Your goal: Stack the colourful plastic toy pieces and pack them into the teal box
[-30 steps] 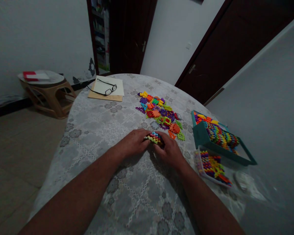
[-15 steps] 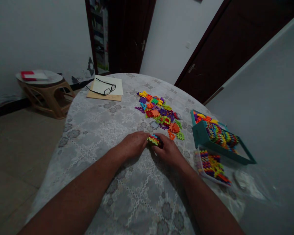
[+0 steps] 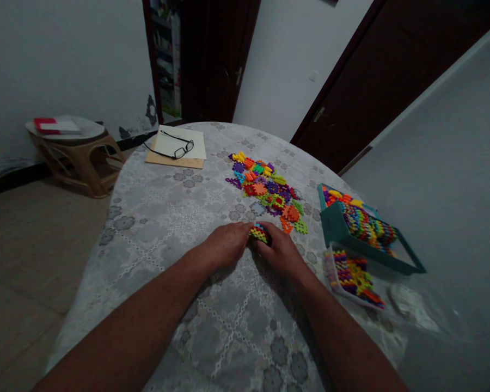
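Between my two hands is a small stack of interlocking plastic pieces (image 3: 258, 233), with red, yellow, green and blue toothed edges. My left hand (image 3: 231, 242) closes on its left end, thumb and fingers pressed together. On the other end, my right hand (image 3: 281, 247) wraps its fingers around the stack and hides part of it. Just beyond the hands lies a loose pile of toothed plastic pieces (image 3: 272, 187) in purple, orange, red, green, yellow and blue.
A flowered cloth covers the round table (image 3: 163, 218). Eyeglasses (image 3: 180, 152) rest on papers (image 3: 196, 142) at the far left. To the right stand a teal box (image 3: 332, 226) and a clear tub (image 3: 330, 269) of stacked pieces, beside a plastic bag (image 3: 416, 307). A stool (image 3: 87, 158) is at left.
The stack has tilted slightly and shifted a little to the right in my fingers, showing more of its coloured edge. Both hands keep their grip; the pile is unchanged.
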Action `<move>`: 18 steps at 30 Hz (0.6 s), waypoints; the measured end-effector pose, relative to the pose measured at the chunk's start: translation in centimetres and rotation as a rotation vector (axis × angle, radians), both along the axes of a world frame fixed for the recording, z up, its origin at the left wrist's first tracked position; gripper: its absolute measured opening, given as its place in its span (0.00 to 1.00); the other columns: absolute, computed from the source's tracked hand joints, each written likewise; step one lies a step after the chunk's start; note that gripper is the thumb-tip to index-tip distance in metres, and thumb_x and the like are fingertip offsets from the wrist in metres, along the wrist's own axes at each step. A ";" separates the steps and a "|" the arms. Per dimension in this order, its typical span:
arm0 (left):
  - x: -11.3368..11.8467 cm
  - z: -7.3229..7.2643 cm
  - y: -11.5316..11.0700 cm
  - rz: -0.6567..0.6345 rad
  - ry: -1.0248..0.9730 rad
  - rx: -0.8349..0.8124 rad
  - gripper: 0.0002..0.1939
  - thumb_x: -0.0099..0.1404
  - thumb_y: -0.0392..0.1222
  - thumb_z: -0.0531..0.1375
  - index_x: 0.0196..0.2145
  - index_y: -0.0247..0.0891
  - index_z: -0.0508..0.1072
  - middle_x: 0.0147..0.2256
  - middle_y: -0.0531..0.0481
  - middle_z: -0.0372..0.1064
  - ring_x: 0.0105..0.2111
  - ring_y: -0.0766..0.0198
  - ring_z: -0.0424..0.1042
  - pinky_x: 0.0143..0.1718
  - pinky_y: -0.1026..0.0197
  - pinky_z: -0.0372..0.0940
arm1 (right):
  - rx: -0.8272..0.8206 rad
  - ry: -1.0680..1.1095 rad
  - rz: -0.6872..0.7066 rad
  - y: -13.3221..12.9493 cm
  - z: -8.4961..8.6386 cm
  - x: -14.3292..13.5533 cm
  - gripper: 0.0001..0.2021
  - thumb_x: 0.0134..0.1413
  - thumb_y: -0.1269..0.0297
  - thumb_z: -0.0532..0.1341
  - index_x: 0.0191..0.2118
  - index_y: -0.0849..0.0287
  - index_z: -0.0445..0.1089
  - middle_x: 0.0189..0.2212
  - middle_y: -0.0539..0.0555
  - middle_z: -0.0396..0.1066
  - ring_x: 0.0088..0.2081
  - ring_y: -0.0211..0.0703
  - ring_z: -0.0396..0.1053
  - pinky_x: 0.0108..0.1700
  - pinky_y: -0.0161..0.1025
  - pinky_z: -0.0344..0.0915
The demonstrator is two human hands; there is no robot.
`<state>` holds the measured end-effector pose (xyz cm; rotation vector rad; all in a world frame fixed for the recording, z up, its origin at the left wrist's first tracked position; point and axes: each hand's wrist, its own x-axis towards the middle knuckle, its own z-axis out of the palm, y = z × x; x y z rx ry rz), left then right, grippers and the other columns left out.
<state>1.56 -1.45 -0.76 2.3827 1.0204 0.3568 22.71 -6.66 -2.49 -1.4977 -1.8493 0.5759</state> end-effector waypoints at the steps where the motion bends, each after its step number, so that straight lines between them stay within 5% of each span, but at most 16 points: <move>1: 0.0 0.0 0.0 -0.005 0.013 0.005 0.19 0.80 0.39 0.54 0.63 0.42 0.76 0.58 0.38 0.83 0.58 0.46 0.81 0.61 0.50 0.72 | -0.002 -0.001 0.003 0.0 0.2 0.0 0.21 0.65 0.61 0.68 0.62 0.53 0.78 0.55 0.58 0.83 0.54 0.55 0.80 0.60 0.51 0.74; 8: -0.2 -1.2 1.2 -0.057 -0.054 0.032 0.22 0.79 0.39 0.51 0.62 0.45 0.78 0.64 0.39 0.80 0.63 0.46 0.79 0.66 0.49 0.70 | -0.027 -0.118 0.039 0.2 1.3 -0.2 0.16 0.70 0.63 0.66 0.60 0.54 0.76 0.53 0.57 0.83 0.51 0.52 0.79 0.56 0.45 0.72; 18: -0.6 -1.9 2.3 -0.072 -0.076 -0.016 0.28 0.81 0.56 0.48 0.68 0.52 0.76 0.68 0.50 0.78 0.66 0.48 0.78 0.69 0.52 0.70 | -0.036 -0.232 -0.039 0.6 1.4 -0.4 0.10 0.66 0.63 0.71 0.50 0.53 0.74 0.45 0.53 0.82 0.43 0.47 0.76 0.43 0.37 0.67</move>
